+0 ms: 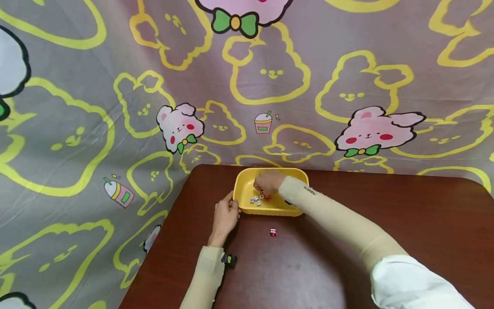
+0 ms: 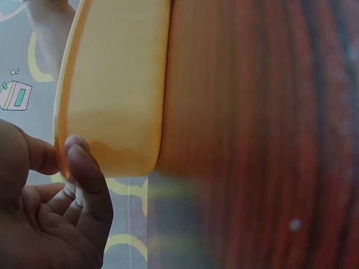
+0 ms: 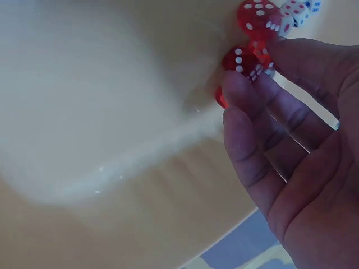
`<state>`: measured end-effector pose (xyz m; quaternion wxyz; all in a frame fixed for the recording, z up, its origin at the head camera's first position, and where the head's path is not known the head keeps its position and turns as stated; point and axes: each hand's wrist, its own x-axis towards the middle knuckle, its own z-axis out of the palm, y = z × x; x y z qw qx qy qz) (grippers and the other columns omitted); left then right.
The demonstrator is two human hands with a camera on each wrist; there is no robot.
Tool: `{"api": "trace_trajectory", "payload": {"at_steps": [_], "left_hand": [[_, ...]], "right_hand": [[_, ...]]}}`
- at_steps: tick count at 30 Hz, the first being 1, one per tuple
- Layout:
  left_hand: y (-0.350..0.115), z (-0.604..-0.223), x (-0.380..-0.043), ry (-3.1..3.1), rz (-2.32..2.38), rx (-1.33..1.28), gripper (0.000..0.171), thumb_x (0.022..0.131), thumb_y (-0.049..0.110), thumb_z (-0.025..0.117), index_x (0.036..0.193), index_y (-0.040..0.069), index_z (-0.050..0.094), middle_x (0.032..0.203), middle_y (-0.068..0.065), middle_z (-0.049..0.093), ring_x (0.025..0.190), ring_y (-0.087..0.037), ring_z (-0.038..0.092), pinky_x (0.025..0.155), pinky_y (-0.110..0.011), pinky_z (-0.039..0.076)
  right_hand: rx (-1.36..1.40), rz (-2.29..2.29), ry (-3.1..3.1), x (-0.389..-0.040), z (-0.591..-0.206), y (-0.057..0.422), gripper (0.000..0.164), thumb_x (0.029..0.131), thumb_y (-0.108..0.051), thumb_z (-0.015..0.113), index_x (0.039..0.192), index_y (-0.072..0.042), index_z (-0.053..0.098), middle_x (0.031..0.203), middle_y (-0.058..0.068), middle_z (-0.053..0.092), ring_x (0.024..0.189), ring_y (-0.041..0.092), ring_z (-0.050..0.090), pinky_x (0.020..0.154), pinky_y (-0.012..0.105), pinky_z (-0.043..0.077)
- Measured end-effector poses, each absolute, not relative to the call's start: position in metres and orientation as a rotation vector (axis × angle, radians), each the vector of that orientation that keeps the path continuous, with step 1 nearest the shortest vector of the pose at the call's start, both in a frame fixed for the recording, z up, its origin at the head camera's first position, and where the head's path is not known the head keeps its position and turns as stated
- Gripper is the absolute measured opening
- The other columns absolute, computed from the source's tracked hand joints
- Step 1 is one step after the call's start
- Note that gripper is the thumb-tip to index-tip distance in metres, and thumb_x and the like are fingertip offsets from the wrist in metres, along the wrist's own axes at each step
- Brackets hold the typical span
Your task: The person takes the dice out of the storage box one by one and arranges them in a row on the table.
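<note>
A yellow plastic basin (image 1: 270, 212) stands on the table with several white dice (image 1: 258, 203) and red dice (image 1: 268, 198) in it. My left hand (image 1: 225, 216) pinches the basin's left rim, thumb on one side and fingers on the other, as the left wrist view also shows. Inside the basin is my right hand (image 1: 269, 181), its thumb and fingertips pinching a red die (image 3: 240, 60) among other red ones. White dice (image 3: 294, 12) lie just beyond the thumb in the right wrist view. A single red die (image 1: 273, 232) rests on the table in front of the basin.
The dark reddish-brown wooden table (image 1: 386, 201) extends to the right and toward me. A grey cloth (image 1: 289, 141) printed with cartoon animals hangs behind it and along its left side. The table's left edge runs close by the left forearm.
</note>
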<state>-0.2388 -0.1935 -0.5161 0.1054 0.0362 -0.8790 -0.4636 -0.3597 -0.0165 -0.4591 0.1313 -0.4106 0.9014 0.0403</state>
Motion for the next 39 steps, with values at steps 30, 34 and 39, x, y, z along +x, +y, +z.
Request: {"api": "trace_trajectory", "payload": {"at_steps": [30, 34, 39], "left_hand": [[-0.1913, -0.5128, -0.2393, -2.597, -1.349, 0.119, 0.045, 0.099, 0.015, 0.049, 0.143, 0.004, 0.047, 0.069, -0.006, 0.067, 0.049, -0.012, 0.059, 0.045, -0.029, 0.05], [-0.1915, -0.512, -0.2394, -2.595, -1.353, 0.118, 0.045, 0.099, 0.015, 0.049, 0.143, 0.005, 0.047, 0.07, -0.006, 0.067, 0.05, -0.012, 0.059, 0.046, -0.029, 0.05], [-0.1921, -0.5127, -0.2392, -2.595, -1.358, 0.12, 0.045, 0.099, 0.014, 0.049, 0.142, 0.003, 0.047, 0.07, -0.006, 0.067, 0.05, -0.012, 0.059, 0.046, -0.029, 0.05]], "right_hand": [[-1.168, 0.026, 2.633, -0.3627, -0.4649, -0.0132, 0.015, 0.083, -0.007, 0.064, 0.079, -0.021, 0.064, 0.076, -0.006, 0.057, 0.07, 0.011, 0.05, 0.06, 0.024, 0.039], [-1.166, 0.017, 2.632, -0.3628, -0.4644, -0.0133, 0.014, 0.083, -0.007, 0.065, 0.08, -0.021, 0.065, 0.076, -0.006, 0.057, 0.07, 0.011, 0.05, 0.06, 0.024, 0.04], [-1.169, -0.009, 2.622, -0.3615, -0.461, -0.0136, 0.012, 0.083, -0.008, 0.065, 0.085, -0.019, 0.067, 0.078, -0.006, 0.059, 0.072, 0.012, 0.052, 0.061, 0.025, 0.042]]}}
